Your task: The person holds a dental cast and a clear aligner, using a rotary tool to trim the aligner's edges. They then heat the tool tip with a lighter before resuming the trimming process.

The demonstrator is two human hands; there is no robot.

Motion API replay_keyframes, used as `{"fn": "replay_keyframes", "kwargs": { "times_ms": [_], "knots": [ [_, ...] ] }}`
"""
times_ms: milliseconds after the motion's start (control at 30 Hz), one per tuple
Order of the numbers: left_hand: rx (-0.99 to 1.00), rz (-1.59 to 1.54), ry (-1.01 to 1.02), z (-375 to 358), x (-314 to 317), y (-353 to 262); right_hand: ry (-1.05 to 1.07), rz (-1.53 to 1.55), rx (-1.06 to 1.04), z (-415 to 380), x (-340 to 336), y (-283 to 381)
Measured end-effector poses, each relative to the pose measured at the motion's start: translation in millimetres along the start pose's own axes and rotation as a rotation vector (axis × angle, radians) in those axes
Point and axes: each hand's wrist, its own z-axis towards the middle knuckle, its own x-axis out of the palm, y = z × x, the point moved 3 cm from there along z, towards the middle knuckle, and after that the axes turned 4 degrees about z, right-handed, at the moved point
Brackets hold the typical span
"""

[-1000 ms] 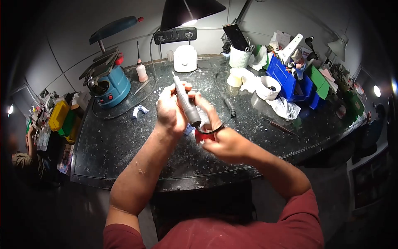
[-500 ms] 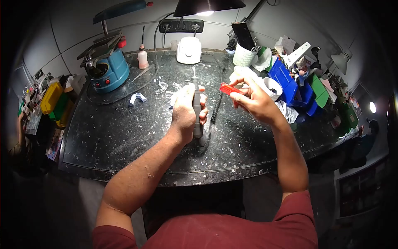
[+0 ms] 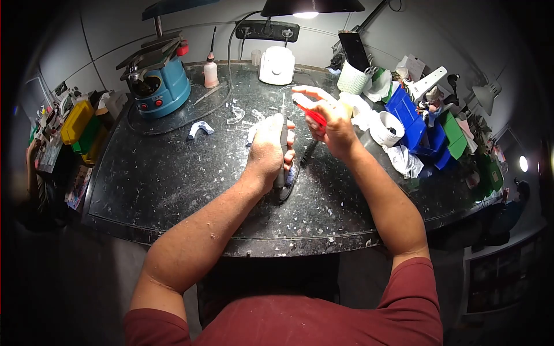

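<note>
Head view: the left hand [image 3: 266, 151] grips the handpiece [image 3: 283, 147] upright while the right hand's [image 3: 334, 130] fingers pinch the red piece [image 3: 310, 113], which is best kept steady near the worktop's [image 3: 173, 184] far edge.

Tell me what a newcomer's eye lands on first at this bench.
First, the two hands at mid-bench: the left hand grips a grey rotary handpiece upright, the right hand holds a small red piece beside its tip. Then the blue machine at back left, and the lit lamp overhead.
</note>
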Motion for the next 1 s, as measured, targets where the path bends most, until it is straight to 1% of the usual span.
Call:
{"fn": "replay_keyframes", "kwargs": {
  "times_ms": [33, 67, 133, 167, 200, 267, 300, 333, 400, 433, 467, 533, 567, 600, 667, 733, 800, 833, 1000],
  "knots": [
    [0.002, 0.0, 0.0, 0.8, -0.5, -0.4, -0.052, -0.004, 0.024, 4.8, 1.3, -3.6],
    [0.001, 0.011, -0.018, 1.5, -1.6, -0.6, -0.05, -0.005, 0.024, 7.8, 4.1, -7.1],
    [-0.001, 0.02, -0.039, 2.5, -3.5, -0.9, -0.153, 0.119, -0.049, 11.4, 3.7, -12.8],
    [-0.016, 0.021, -0.036, 2.7, -3.6, -0.5, -0.086, 0.124, -0.013, 12.7, 0.2, -14.4],
    [-0.032, 0.023, -0.034, 2.8, -3.9, 0.1, -0.083, 0.124, -0.008, 12.1, -0.2, -17.7],
    [-0.04, 0.021, -0.043, 3.3, -4.3, 1.9, -0.058, 0.035, -0.065, 9.6, 0.7, -23.6],
    [-0.047, 0.019, -0.048, 3.5, -4.7, 2.8, -0.01, 0.036, 0.0, 9.6, -4.4, -26.7],
    [-0.05, 0.019, -0.051, 3.4, -5.4, 3.0, -0.009, 0.039, 0.004, 9.8, -9.0, -27.3],
    [-0.056, 0.025, -0.037, 3.7, -4.6, 1.9, 0.031, 0.242, 0.154, 10.6, -15.9, -31.6],
    [-0.059, 0.024, -0.037, 3.5, -4.2, 1.8, 0.106, 0.392, 0.136, 13.2, -14.5, -34.3],
    [-0.053, 0.037, -0.036, 3.4, -4.1, 1.2, 0.106, 0.392, 0.137, 13.6, -14.6, -37.4],
    [-0.048, 0.053, -0.038, 2.5, -4.4, 0.1, -0.233, 0.144, 0.036, 13.5, -13.4, -40.5],
    [-0.05, 0.055, -0.037, 1.8, -4.0, 0.2, -0.27, 0.146, -0.027, 11.4, -3.5, -32.1],
    [-0.052, 0.057, -0.036, 1.4, -3.4, 0.4, -0.271, 0.147, -0.025, 9.6, -5.1, -29.1],
    [-0.051, 0.061, -0.028, 1.3, -2.3, 0.5, -0.087, 0.077, -0.002, 5.1, -7.5, -25.8],
    [-0.05, 0.064, -0.02, 0.9, -1.5, 0.5, -0.12, 0.042, -0.034, 4.4, -5.8, -27.8],
    [-0.029, 0.081, -0.01, -0.3, -0.8, 0.2, -0.1, 0.119, -0.009, 2.7, -2.7, -24.6],
    [-0.031, 0.08, -0.011, -0.7, -0.7, 0.5, -0.157, 0.08, 0.002, 2.7, 1.7, -24.1],
    [-0.025, 0.074, -0.007, -1.7, 0.3, -0.2, -0.135, 0.111, -0.038, 3.2, 2.9, -24.7]
  ]
}}
